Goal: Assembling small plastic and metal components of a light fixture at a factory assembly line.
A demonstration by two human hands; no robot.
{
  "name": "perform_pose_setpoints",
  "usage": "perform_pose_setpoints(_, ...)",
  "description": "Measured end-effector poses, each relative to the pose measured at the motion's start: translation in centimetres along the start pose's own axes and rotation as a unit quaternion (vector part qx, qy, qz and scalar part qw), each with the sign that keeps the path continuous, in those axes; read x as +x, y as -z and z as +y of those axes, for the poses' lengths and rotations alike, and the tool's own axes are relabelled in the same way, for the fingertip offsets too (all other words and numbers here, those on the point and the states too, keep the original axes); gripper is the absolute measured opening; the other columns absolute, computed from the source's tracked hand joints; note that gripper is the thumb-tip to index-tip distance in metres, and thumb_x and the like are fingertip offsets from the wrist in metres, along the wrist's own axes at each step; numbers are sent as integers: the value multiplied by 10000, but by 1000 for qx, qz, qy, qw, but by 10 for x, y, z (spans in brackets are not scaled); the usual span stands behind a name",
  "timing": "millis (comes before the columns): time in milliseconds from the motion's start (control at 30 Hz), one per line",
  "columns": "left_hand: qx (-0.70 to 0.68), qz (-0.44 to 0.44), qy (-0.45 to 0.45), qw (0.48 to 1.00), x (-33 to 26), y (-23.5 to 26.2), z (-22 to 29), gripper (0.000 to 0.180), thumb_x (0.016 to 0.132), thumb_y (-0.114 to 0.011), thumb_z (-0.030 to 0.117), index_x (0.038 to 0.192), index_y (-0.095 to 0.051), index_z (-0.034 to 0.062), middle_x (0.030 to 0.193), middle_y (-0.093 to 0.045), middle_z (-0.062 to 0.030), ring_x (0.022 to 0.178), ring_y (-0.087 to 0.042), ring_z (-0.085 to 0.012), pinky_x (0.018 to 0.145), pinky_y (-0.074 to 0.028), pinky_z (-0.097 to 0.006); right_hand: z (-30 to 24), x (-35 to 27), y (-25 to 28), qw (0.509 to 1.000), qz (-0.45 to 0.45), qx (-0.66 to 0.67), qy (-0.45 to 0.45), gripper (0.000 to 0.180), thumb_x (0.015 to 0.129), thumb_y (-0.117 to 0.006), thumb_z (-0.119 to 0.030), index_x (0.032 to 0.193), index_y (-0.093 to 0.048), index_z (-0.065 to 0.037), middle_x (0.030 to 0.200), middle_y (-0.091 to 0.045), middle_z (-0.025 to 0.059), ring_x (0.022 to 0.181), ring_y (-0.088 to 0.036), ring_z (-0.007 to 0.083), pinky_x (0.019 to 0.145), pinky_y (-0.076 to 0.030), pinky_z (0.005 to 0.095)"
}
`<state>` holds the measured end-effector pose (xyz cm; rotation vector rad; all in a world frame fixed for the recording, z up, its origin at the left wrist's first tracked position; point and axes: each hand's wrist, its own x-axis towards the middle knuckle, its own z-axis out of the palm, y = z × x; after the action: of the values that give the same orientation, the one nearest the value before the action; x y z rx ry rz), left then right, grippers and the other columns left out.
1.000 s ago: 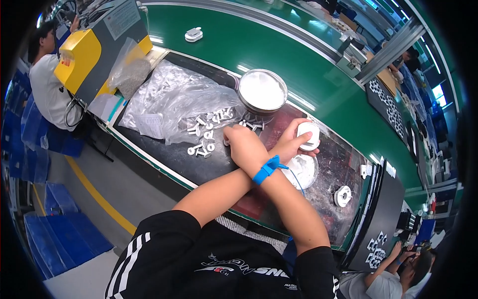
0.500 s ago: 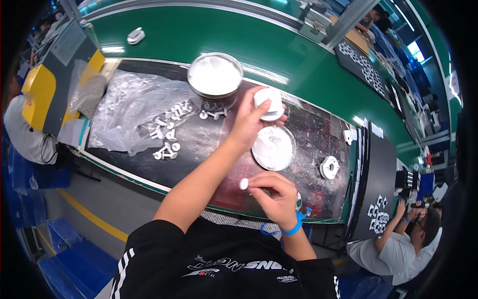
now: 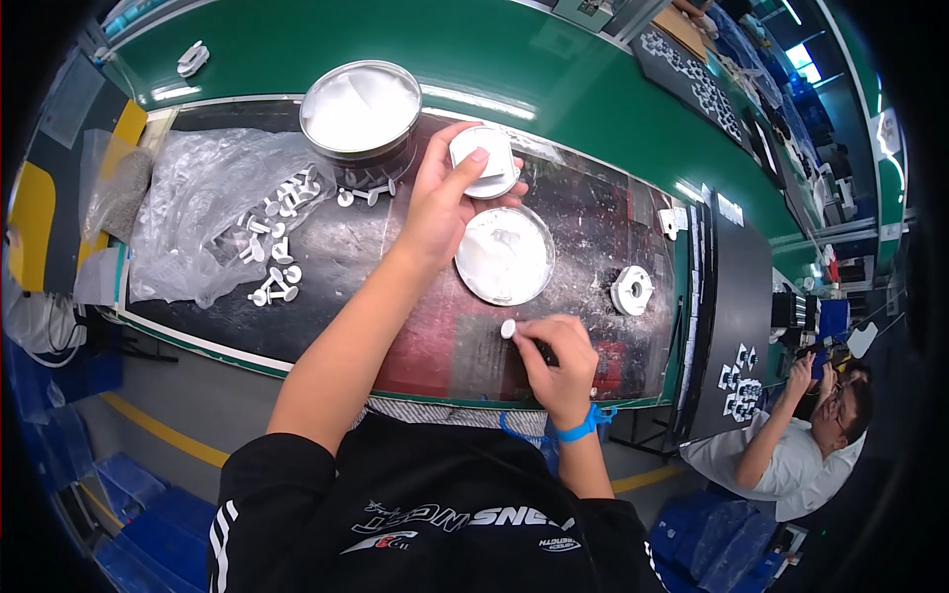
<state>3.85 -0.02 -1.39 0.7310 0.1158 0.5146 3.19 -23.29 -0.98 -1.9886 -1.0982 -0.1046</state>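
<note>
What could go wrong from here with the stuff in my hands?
The small white piece is pinched at the fingertips of your right hand, so it might slip and drop onto the table.

Your left hand holds the rounded white part right by the open dish, so if your grip loosened, it could fall into the white contents.

Yel/gry machine (image 3: 36, 232) far L, yel floor line (image 3: 163, 430) lwr L, co-worker (image 3: 789, 472) R.

Far green tabletop (image 3: 494, 40) gleaming glossy, left plastic bag (image 3: 183, 217) glinting, held plastic-looking part (image 3: 497, 146) appearing smooth, near cloth shirt (image 3: 415, 450) looking matt.
</note>
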Motion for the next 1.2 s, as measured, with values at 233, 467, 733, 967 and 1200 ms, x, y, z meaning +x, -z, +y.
perform_pose_setpoints(233,-4,2,12,1000,-1,1,1,420,983,-555,193,1337,-357,87,1096,-645,-212,902,-697,-302,755,-594,-380,3,28,-10,996,5,-74,49,175,714,-770,25,849,-689,-49,804,-678,60,798,-606,243,724,-474,345)
perform_pose_setpoints(467,-7,-2,10,1000,1,2,-1,426,983,-564,203,1334,-357,78,1100,-642,-213,897,-696,-298,758,-593,-379,3,31,-16,995,-12,-91,31,168,718,-777,-8,848,-695,-74,791,-660,42,809,-591,234,742,-448,349)
perform_pose_setpoints(733,-9,4,9,1000,0,1,1,435,982,-567,209,1338,-357,73,1100,-634,-217,898,-696,-299,757,-590,-380,9,30,-19,990,-18,-130,54,151,754,-742,-49,883,-682,-100,782,-654,28,793,-587,233,689,-389,358)
perform_pose_setpoints(967,-17,1,8,1000,1,2,0,443,981,-570,212,1341,-354,72,1098,-632,-219,892,-697,-302,750,-592,-379,10,31,-20,984,-20,-166,66,173,760,-725,-45,916,-686,-108,787,-645,28,808,-587,229,688,-384,357)
perform_pose_setpoints(1200,-16,2,5,1000,1,2,1,428,986,-555,197,1339,-352,68,1100,-632,-225,888,-698,-304,745,-593,-374,9,33,-21,982,-22,-174,64,176,763,-730,-54,925,-685,-106,784,-639,40,812,-581,239,691,-381,361)
